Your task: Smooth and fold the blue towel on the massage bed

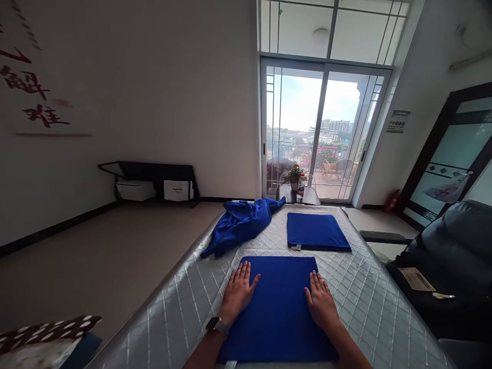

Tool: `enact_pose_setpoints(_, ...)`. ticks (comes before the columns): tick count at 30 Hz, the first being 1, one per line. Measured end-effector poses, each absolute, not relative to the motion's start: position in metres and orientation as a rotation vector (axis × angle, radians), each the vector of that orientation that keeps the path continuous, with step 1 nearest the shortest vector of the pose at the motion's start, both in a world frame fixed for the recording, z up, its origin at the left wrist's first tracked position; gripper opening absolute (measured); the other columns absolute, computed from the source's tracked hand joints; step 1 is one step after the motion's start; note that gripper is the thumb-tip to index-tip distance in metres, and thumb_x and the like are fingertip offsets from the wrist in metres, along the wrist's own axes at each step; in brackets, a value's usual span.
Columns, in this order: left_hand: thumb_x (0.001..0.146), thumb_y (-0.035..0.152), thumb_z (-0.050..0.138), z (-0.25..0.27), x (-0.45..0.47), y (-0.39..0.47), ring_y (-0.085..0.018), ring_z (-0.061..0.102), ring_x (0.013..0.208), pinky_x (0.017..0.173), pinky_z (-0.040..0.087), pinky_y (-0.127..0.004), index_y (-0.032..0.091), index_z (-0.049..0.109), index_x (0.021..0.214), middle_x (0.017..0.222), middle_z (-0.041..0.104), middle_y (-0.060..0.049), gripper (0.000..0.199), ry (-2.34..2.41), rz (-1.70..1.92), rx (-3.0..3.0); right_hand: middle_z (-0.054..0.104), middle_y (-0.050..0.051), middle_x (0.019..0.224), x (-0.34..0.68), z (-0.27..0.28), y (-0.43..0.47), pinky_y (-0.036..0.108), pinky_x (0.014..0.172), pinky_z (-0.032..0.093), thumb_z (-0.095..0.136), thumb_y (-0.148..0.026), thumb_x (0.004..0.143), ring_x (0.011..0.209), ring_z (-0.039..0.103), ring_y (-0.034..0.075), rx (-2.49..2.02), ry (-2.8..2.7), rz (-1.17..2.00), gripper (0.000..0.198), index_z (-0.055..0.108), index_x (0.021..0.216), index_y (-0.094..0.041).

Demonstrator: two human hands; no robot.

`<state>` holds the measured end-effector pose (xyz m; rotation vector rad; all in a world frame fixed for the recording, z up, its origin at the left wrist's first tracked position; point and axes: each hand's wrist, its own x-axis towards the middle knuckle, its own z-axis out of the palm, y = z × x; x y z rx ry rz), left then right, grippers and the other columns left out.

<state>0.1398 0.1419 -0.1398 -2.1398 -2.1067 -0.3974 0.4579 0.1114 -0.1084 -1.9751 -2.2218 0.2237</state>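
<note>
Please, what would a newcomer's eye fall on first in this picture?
Probably the vivid flat blue cloth in the foreground, with the left hand and right hand lying at its side edges. Beyond it, crumpled blue fabric lies left of another flat blue piece. Behind them, the glass door looks bright.

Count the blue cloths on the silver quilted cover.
3: one flat blue cloth under the left hand and right hand, a second flat cloth beyond it, and a crumpled cloth left of that. More may be hidden in the folds.
</note>
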Motion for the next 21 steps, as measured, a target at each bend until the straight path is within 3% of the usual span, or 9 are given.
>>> enact_pose_setpoints(6,0.103,0.059,0.026,-0.117,0.173,0.129,-0.029,0.033,0.152,0.126,0.027,-0.050,0.009,0.041,0.154,0.162,0.037,-0.016,0.073,-1.999,-0.409,-2.076,0.013,0.006,0.168,0.458,-0.103,0.109,0.038,0.127,0.009,0.016,-0.044,0.102,0.156,0.010,0.019,-1.964,-2.202,0.242,0.068,0.023,0.160,-0.008)
enact_pose_setpoints(10,0.106,0.053,0.027,-0.107,0.246,0.112,-0.025,0.036,0.150,0.122,0.037,-0.047,0.016,0.040,0.155,0.161,0.042,-0.011,0.063,-1.662,-0.497,-2.403,0.016,0.009,0.168,0.459,-0.101,0.108,0.040,0.127,0.011,0.018,-0.043,0.102,0.156,0.011,0.021,-1.967,-2.207,0.243,0.068,0.024,0.159,-0.006)
enact_pose_setpoints(13,0.107,0.048,0.024,-0.103,0.299,0.104,-0.023,0.035,0.151,0.122,0.038,-0.046,0.017,0.035,0.157,0.162,0.041,-0.009,0.059,-1.447,-0.551,-2.640,0.017,0.010,0.168,0.460,-0.099,0.107,0.041,0.127,0.012,0.021,-0.037,0.101,0.156,0.011,0.023,-1.959,-2.270,0.216,0.065,0.024,0.159,-0.007)
enact_pose_setpoints(17,0.108,0.047,0.022,-0.104,0.328,0.106,-0.022,0.032,0.152,0.123,0.035,-0.045,0.016,0.035,0.157,0.163,0.039,-0.009,0.059,-1.501,-0.563,-2.707,0.016,0.008,0.168,0.461,-0.097,0.105,0.042,0.127,0.011,0.023,-0.027,0.099,0.156,0.010,0.023,-1.958,-2.332,0.196,0.063,0.024,0.159,-0.010)
enact_pose_setpoints(21,0.108,0.050,0.022,-0.113,0.305,0.112,-0.024,0.031,0.152,0.123,0.035,-0.048,0.016,0.035,0.157,0.163,0.038,-0.010,0.062,-1.598,-0.493,-2.689,0.020,0.011,0.167,0.459,-0.097,0.105,0.042,0.126,0.014,0.021,-0.036,0.101,0.156,0.013,0.023,-1.955,-2.254,0.211,0.065,0.027,0.158,-0.007)
